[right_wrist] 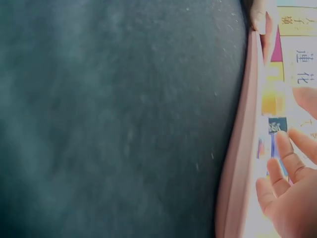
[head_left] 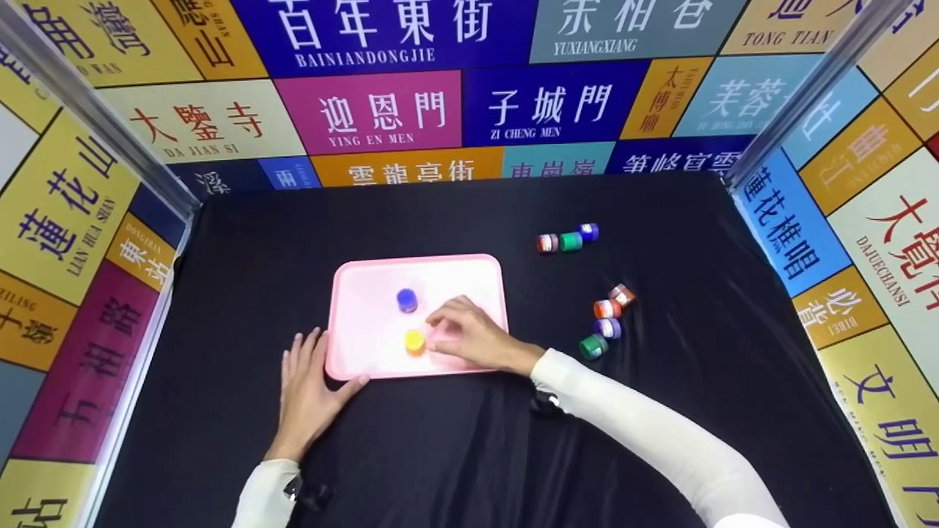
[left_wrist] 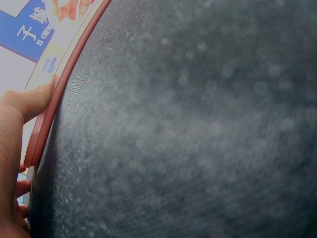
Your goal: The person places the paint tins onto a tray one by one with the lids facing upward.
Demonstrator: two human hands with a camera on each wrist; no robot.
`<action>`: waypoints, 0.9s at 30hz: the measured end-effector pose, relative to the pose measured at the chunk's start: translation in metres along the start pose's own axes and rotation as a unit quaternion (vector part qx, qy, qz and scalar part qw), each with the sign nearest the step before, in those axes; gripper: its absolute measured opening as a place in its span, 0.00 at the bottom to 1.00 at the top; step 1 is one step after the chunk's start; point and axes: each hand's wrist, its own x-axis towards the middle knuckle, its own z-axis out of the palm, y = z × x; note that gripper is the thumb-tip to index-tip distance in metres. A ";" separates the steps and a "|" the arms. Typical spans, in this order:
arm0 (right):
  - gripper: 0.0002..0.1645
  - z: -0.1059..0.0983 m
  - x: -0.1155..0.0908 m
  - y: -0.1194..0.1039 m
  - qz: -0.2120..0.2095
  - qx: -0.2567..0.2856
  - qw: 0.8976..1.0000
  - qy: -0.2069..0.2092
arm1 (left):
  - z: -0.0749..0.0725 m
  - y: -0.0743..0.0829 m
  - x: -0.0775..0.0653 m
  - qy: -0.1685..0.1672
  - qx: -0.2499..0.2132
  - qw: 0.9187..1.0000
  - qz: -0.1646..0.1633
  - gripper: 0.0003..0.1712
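Observation:
A pink tray [head_left: 367, 293] lies on the black cloth, with a small yellow paint jar [head_left: 414, 342] and a purple-blue paint jar [head_left: 406, 300] standing inside. My right hand [head_left: 469, 334] is over the tray's right half, fingertips right beside the yellow jar. In the right wrist view its fingers [right_wrist: 290, 156] are loosely bent and spread, with the yellow jar [right_wrist: 272, 98] beyond them. My left hand [head_left: 308, 389] rests at the tray's near left corner, fingers straight along the left side. Its thumb [left_wrist: 39, 99] touches the rim in the left wrist view.
Right of the tray several paint jars lie on the cloth, among them an orange one [head_left: 607, 309] and a green one [head_left: 593, 346]. Farther back is a row of red, green [head_left: 571, 241] and blue jars. Printed panels [head_left: 389, 110] wall in the back and sides.

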 end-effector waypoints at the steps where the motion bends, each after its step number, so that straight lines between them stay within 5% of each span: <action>1: 0.22 -0.003 -0.002 0.000 0.000 0.001 1.000 0.004 | 0.001 0.000 0.000 0.000 -0.001 1.000 0.001 0.63; 13: 0.22 -0.057 -0.032 0.007 0.004 0.004 0.999 0.037 | 0.001 0.001 0.003 -0.004 0.003 1.000 0.006 0.63; 27: 0.22 -0.092 -0.057 0.030 0.038 -0.028 0.996 0.079 | -0.002 -0.001 -0.001 -0.009 0.003 1.000 -0.004 0.64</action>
